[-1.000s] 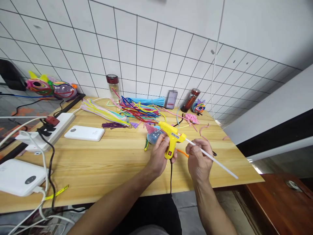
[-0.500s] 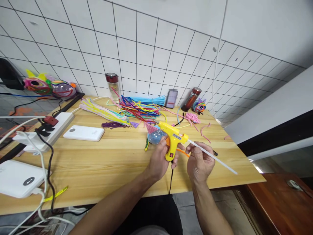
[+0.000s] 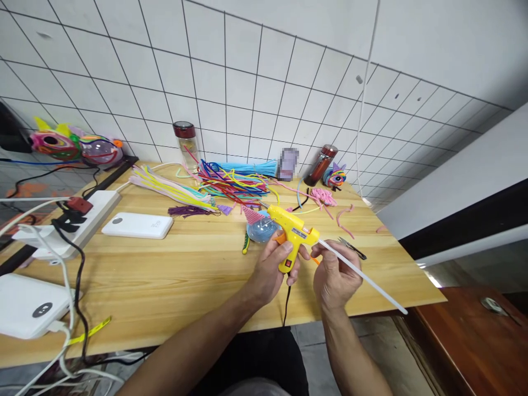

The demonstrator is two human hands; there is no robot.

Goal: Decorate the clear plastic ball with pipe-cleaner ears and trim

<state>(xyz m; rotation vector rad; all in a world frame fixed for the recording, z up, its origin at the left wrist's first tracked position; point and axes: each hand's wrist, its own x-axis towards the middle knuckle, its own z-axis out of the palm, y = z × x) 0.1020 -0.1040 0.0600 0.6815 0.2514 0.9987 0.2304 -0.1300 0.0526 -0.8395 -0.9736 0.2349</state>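
Observation:
My left hand [image 3: 270, 269] is closed around the handle of a yellow hot glue gun [image 3: 293, 228], its nozzle tilted up and to the left. A long white glue stick [image 3: 363, 276] juts from the back of the gun toward the lower right. My right hand [image 3: 336, 272] pinches that stick just behind the gun. Beyond the gun, a clear bluish ball [image 3: 260, 230] lies on the table with a pink striped cone [image 3: 251, 214] at its top. The gun and my left hand cover part of the ball.
Pipe cleaners [image 3: 233, 184] lie in a colourful pile at the back, near a glass bottle [image 3: 187, 146] and a brown flask [image 3: 322, 165]. Small scissors [image 3: 355, 250] rest beyond my right hand. On the left are a power strip [image 3: 84, 225] and white power banks [image 3: 138, 225].
The glue gun's rear has dipped slightly, and the glue stick's free end is lower and farther right. My right hand has shifted slightly left, and more of the scissors shows.

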